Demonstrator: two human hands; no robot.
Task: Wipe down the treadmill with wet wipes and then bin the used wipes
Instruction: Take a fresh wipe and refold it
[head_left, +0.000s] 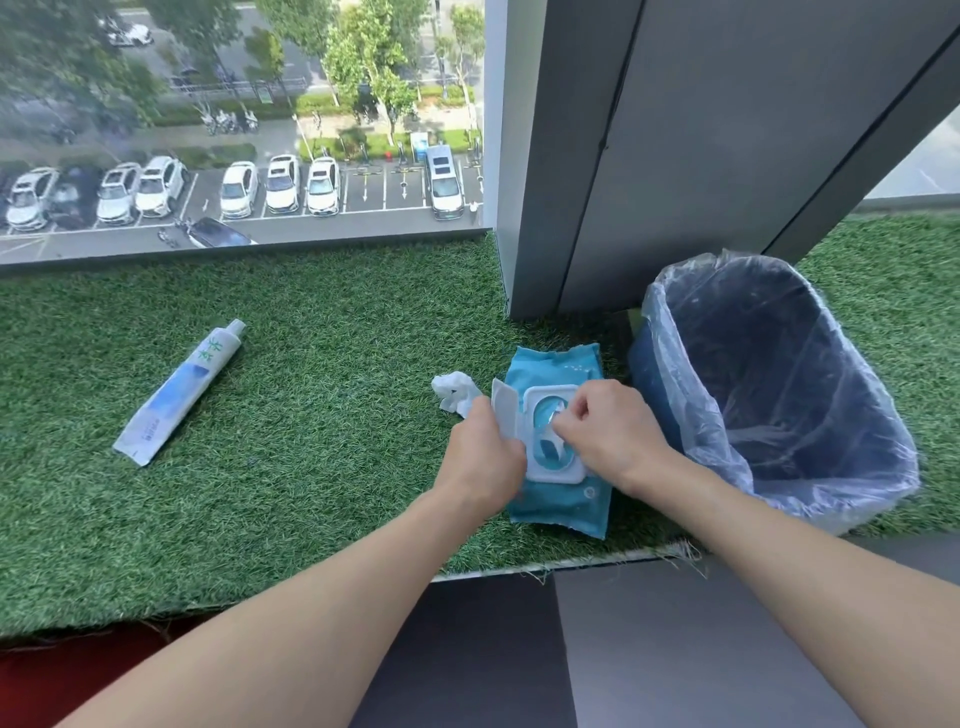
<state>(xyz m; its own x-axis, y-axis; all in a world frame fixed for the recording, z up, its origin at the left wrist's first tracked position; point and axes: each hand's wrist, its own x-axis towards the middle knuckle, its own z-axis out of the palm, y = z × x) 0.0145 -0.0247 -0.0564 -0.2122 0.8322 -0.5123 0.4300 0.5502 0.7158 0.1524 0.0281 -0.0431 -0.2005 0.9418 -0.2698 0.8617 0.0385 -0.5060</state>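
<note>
- Left hand (483, 457): fingers curled round the open lid edge of the wet wipes pack (561, 504), steadying it on the turf.
- Right hand (613, 431): pinches a fresh wipe (557, 446) at the opening; extraction step, needing a clean upward pull.
- Crumpled wipe (454, 392): beside the pack, unbinned.
- Bin (649, 364): lined, just right.

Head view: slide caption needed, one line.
Left hand grips the open wipe pack; right hand pinches a wipe at its opening, beside the bin.

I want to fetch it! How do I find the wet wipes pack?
Find the grey pillar by the window; at its foot, on green turf, stands a plastic-lined bin. The wet wipes pack lies just left of it: soft, teal, white flip lid open, unlike the long white tube farther left.
</note>
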